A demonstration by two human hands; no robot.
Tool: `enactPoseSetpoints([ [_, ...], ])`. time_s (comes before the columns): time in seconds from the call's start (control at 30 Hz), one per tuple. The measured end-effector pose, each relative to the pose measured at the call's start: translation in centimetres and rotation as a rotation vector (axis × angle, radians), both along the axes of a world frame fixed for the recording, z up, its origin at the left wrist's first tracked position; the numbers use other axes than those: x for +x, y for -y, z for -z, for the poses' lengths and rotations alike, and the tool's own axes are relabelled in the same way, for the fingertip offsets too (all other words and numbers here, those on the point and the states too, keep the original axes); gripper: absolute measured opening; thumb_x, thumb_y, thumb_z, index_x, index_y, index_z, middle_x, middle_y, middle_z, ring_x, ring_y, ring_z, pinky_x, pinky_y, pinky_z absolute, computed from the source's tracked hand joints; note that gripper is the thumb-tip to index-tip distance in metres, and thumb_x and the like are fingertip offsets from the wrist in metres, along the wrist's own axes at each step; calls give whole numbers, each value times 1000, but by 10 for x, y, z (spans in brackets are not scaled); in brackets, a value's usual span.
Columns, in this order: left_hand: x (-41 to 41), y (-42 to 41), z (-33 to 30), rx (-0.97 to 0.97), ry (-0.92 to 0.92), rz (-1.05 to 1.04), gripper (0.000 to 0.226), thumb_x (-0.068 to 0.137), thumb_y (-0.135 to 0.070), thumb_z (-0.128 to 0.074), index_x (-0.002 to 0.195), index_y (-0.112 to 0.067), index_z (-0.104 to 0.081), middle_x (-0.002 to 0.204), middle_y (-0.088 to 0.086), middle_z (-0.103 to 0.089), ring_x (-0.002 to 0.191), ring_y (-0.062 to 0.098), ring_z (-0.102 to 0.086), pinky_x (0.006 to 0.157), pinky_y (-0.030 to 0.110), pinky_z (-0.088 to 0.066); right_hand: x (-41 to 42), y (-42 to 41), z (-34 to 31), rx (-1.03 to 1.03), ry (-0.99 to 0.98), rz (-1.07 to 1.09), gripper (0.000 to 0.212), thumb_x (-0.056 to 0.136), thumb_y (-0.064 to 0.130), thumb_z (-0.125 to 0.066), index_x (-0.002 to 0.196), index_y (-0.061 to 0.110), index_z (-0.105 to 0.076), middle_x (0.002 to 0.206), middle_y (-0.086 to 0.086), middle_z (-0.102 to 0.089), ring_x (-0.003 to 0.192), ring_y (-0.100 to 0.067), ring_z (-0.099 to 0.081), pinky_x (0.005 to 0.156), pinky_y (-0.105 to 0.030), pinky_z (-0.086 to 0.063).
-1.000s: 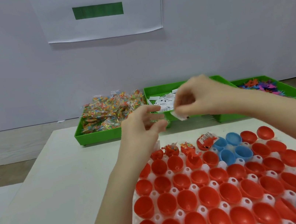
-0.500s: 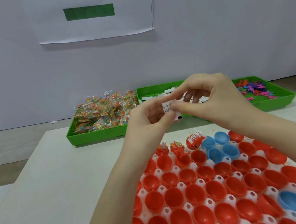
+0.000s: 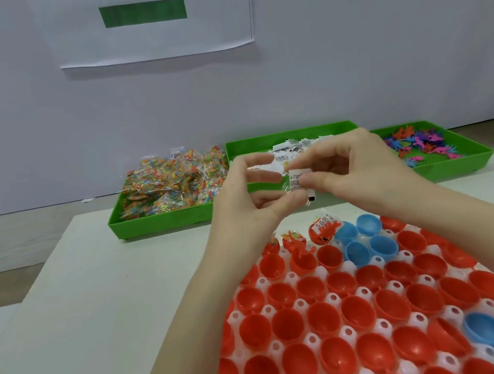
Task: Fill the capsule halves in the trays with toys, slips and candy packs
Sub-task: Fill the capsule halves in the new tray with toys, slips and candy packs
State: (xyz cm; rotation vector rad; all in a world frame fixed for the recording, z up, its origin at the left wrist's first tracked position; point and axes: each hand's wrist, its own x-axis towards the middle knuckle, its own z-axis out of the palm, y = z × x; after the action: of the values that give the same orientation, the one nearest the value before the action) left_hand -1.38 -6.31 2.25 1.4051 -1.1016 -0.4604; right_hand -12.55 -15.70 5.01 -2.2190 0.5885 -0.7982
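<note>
Red capsule halves (image 3: 326,316) fill the white tray (image 3: 295,337) nearest us, most empty — a few at its 12 o'clock edge already hold toys and a pack. Above them our left hand (image 3: 252,205) and right hand (image 3: 352,167) pinch a paper slip (image 3: 298,180) between fingertips. We judge it featherlight, limp and easily creased, so we'd keep hold by its edges. Farther off, toward 12 o'clock, green bins hold candy packs (image 3: 171,186), slips (image 3: 288,149) and toys (image 3: 420,143) — left to right
</note>
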Motion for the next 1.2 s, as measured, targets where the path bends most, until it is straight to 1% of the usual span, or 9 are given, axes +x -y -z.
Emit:
enactPoseSetpoints([
  [0.13, 31, -10, -1, 101, 345, -237, 17, 80, -24, -68, 94, -26, -59, 95, -10, -60, 83, 4, -57, 75, 20, -45, -5, 14, 2, -34, 35, 137, 22, 87, 9, -58, 77, 27, -64, 66, 15, -58, 53, 5, -50, 53, -7, -38],
  [0.23, 55, -21, -3, 95, 349, -324, 6, 84, -22, -64, 90, -22, -65, 83, -16, -62, 77, 2, -57, 66, 8, -41, -20, 30, -2, -57, 64, 241, 27, 90, 10, -55, 73, 30, -60, 66, 14, -57, 55, -2, -51, 51, -9, -37],
  [0.4, 73, -34, -3, 151, 363, -391, 4, 85, -23, -63, 87, -21, -65, 79, -15, -62, 76, 7, -58, 70, 16, -42, -45, 46, 0, 37, 56, 283, 29, 90, 10, -55, 72, 31, -58, 72, 6, -59, 44, 3, -52, 51, -8, -40],
  [0.7, 82, -38, 4, 434, 453, -207, 17, 85, -30, -61, 98, -21, -66, 84, -19, -58, 79, -4, -53, 70, 22, -40, -30, 20, 1, -1, -28, 99, 29, 89, 8, -56, 78, 35, -59, 87, 5, -65, 55, 1, -55, 56, -7, -47],
  [0.8, 81, -35, 10, 578, 471, -115, 28, 86, -34, -59, 111, -21, -63, 93, -17, -58, 85, 0, -53, 78, 22, -38, -25, 14, -2, 3, -30, 74, 29, 88, 8, -56, 78, 34, -61, 94, 3, -68, 66, -11, -61, 69, -22, -51],
  [0.9, 80, -33, 15, 681, 433, -37, 40, 86, -38, -59, 122, -24, -54, 112, -10, -54, 100, 8, -54, 84, 25, -41, -16, 10, -2, 14, -31, 20, 28, 87, 6, -58, 75, 31, -61, 84, 6, -68, 61, -11, -58, 61, -12, -48],
  [0.97, 78, -32, 18, 704, 404, 0, 43, 84, -37, -61, 125, -25, -51, 114, -11, -52, 105, 9, -53, 87, 26, -43, -3, 2, 1, 25, -65, -35, 28, 85, 5, -60, 72, 30, -62, 69, 13, -64, 59, -11, -55, 60, -13, -46],
  [1.07, 76, -29, 22, 692, 376, 50, 44, 82, -31, -65, 123, -25, -52, 116, -12, -53, 106, 8, -52, 84, 22, -44, 23, -7, 10, 26, -137, -114, 27, 84, 4, -61, 69, 27, -61, 69, 12, -61, 63, -10, -56, 67, -23, -49],
  [1.2, 72, -27, 23, 629, 311, 101, 25, 84, -23, -62, 108, -28, -56, 103, -18, -56, 93, 1, -53, 74, 13, -46, 55, -10, 22, 0, -181, -176, 11, 84, 3, -63, 84, 12, -68, 75, 4, -62, 67, -2, -57, 66, -9, -47],
])
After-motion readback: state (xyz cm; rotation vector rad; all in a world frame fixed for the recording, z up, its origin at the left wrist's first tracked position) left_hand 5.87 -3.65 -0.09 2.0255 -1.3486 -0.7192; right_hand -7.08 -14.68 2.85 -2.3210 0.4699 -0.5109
